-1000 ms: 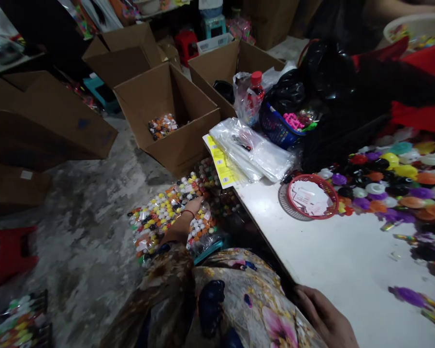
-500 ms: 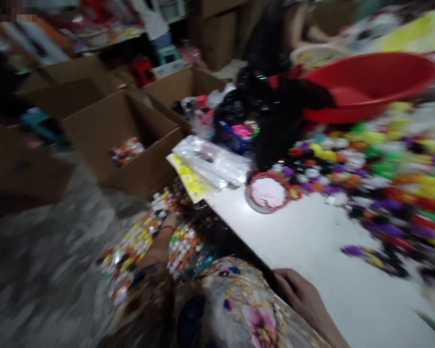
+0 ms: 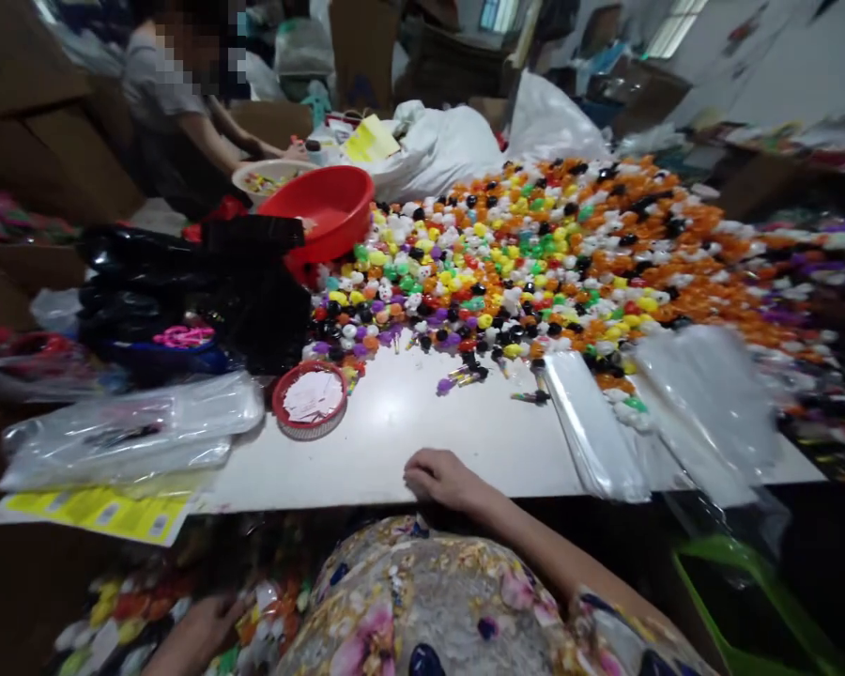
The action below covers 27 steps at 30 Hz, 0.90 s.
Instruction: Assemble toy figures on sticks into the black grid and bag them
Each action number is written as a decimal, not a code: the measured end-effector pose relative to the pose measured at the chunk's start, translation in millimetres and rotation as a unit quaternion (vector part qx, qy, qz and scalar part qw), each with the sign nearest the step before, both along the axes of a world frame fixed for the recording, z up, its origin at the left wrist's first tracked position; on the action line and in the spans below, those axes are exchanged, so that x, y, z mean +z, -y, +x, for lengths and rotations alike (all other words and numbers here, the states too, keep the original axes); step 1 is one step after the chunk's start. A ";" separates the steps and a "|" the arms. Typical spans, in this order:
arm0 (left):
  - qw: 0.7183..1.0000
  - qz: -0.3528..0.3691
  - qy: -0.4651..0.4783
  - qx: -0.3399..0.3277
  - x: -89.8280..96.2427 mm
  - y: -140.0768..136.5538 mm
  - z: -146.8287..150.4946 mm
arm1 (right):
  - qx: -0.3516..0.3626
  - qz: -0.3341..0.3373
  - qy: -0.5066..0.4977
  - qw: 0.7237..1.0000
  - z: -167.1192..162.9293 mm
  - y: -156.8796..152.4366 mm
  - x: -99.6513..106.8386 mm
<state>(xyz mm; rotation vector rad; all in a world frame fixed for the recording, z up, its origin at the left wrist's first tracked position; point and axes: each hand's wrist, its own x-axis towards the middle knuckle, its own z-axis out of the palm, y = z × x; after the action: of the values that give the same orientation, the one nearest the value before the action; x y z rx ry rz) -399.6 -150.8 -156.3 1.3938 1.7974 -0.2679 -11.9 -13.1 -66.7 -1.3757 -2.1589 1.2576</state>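
My left hand [image 3: 203, 624] is low at the left, below the table, among bagged colourful plastic pieces [image 3: 127, 606]. Its fingers are blurred and partly hidden, so its grip does not show. My right hand [image 3: 440, 476] rests on the front edge of the white table [image 3: 387, 441], fingers curled in, with nothing visible in them. Beyond it lie a few small loose pieces with dark and purple tops [image 3: 463, 377]. A large heap of small orange, white, black, yellow, green and purple pieces [image 3: 493, 263] covers the back of the table.
A round red-rimmed basket of white paper slips [image 3: 310, 399] stands left of centre. Clear plastic bags [image 3: 133, 422] lie on yellow sheets [image 3: 105, 512]; more bags [image 3: 595, 427] lie right. Behind are a red basin [image 3: 324, 211], black bags [image 3: 253, 300] and another person [image 3: 176, 113].
The view has swung right, toward the heap and table. My left hand remains down among the bagged pieces; my right hand still rests at the table edge.
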 end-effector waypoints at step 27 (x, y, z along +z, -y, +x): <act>0.908 0.420 0.009 -0.006 155.4 -206.2 140.3 | -0.255 0.238 0.037 0.937 80.4 -64.4 -29.2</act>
<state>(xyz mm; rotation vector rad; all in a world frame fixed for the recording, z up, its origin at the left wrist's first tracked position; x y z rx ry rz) -259.3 55.4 -0.8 1.9593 1.9741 0.5926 68.5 51.3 -95.9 -1.6185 -1.7996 0.4605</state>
